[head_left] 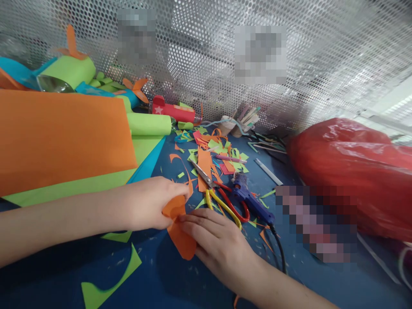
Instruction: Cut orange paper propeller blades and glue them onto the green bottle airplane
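An orange craft-sheet cutout [182, 240] with rounded ends is between my two hands, above the blue table. My left hand [152, 201] is closed on its upper end, the thumb and fingers pinching it. From the other side, my right hand [222, 244] grips its middle edge with fingers pressed together. Just beyond my right hand lie scissors [206, 175] with red handles and a yellow-handled tool [225, 206]. Beside them rests a purple-blue glue gun [252, 199], its black cord running toward me.
Large orange [64, 141], green and blue sheets lie on the left. Wrapped bottles, including a red one [175, 112], stand or lie behind them. Colourful scraps [219, 150] cover the middle. Cups [243, 126] of sticks stand by the perforated metal wall. A red plastic bag [350, 171] bulges at right.
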Demonstrator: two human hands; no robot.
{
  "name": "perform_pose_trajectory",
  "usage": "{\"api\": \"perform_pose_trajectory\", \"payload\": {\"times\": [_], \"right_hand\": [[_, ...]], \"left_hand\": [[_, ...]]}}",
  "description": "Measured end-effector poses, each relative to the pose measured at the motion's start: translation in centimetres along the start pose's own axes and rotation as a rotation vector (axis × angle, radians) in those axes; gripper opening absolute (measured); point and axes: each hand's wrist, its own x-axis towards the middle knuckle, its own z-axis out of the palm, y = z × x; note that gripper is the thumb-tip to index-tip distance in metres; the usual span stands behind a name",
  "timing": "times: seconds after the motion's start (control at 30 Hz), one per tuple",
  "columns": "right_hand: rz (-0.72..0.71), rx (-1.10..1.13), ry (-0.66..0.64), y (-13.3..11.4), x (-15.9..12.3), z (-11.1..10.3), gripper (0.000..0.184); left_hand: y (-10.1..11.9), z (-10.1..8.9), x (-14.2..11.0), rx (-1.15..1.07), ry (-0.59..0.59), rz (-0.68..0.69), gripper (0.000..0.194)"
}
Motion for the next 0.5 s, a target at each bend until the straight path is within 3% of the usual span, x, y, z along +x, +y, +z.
{"api": "perform_pose_trajectory", "payload": {"times": [0.5], "right_hand": [[0.059,0.037,-0.030,-0.1,-0.1,0.1,0.026]], "left_hand": [[-1.0,-1.7,0.0,-0.126,-0.042,-0.068,0.047]]}}
